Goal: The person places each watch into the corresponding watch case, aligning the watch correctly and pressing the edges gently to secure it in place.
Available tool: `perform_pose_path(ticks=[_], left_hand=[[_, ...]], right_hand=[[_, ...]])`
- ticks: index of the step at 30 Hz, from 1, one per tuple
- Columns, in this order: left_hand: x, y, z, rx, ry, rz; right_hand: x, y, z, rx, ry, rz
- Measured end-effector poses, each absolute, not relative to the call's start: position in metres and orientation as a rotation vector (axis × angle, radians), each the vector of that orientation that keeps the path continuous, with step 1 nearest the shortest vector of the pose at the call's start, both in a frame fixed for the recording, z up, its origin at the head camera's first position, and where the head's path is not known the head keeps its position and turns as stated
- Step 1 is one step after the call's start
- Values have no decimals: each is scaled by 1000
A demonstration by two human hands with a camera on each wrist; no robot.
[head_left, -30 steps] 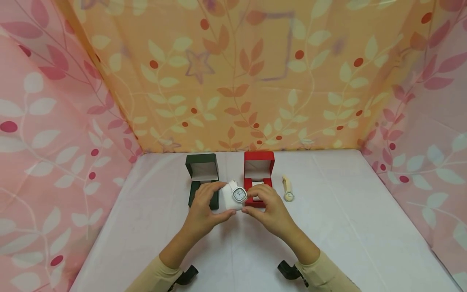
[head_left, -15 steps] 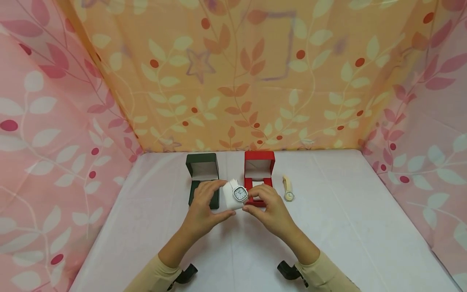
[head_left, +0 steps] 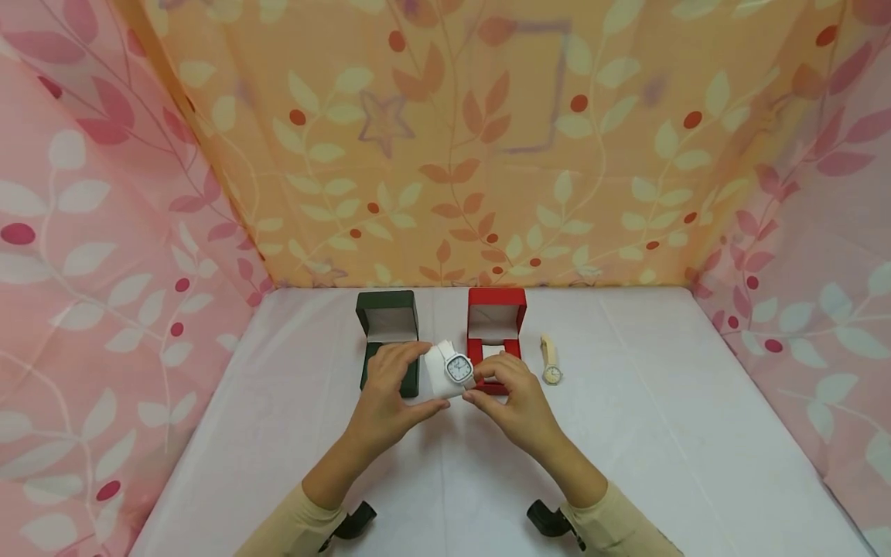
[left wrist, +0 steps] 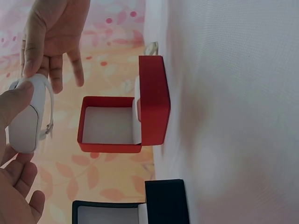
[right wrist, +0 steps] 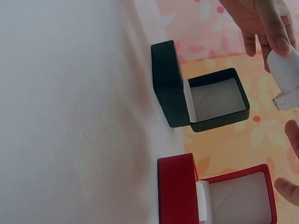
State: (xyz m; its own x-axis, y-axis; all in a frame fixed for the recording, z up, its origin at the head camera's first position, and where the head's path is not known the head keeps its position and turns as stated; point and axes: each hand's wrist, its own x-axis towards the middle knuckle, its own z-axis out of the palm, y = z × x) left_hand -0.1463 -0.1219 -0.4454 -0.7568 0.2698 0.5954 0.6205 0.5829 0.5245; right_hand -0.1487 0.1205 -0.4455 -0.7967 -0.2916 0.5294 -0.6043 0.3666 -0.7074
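Observation:
My left hand point(head_left: 383, 393) grips a white watch cushion point(head_left: 438, 377) between thumb and fingers. A white wristwatch point(head_left: 459, 369) with a squarish face is round the cushion, held above the table. My right hand point(head_left: 517, 401) pinches at the watch's right side with thumb and index finger; the exact contact is hidden. In the left wrist view the left thumb presses the cushion point(left wrist: 25, 121), and a loop of strap point(left wrist: 50, 105) with its buckle stands off it. Two right fingertips point(right wrist: 290, 135) show in the right wrist view, apart from the watch.
Behind the hands stand a dark green watch box point(head_left: 387, 313) and a red watch box point(head_left: 496, 303), both with lids raised. A white cushion point(head_left: 493, 354) sits in the red one. A cream-strapped watch point(head_left: 551, 362) lies to its right on the white table point(head_left: 661, 433). Patterned cloth surrounds the table.
Both hands keep nearly the same place and hold. The whole head view has shifted slightly; the watch and cushion look almost unmoved.

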Motion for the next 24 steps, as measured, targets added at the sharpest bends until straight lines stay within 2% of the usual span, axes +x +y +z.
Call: perform_pose_path(ticks=[24], left_hand=[[-145,-123,-443,-712,-2355,-959]], right_hand=[[-148,115,-451,790,-2255,1380]])
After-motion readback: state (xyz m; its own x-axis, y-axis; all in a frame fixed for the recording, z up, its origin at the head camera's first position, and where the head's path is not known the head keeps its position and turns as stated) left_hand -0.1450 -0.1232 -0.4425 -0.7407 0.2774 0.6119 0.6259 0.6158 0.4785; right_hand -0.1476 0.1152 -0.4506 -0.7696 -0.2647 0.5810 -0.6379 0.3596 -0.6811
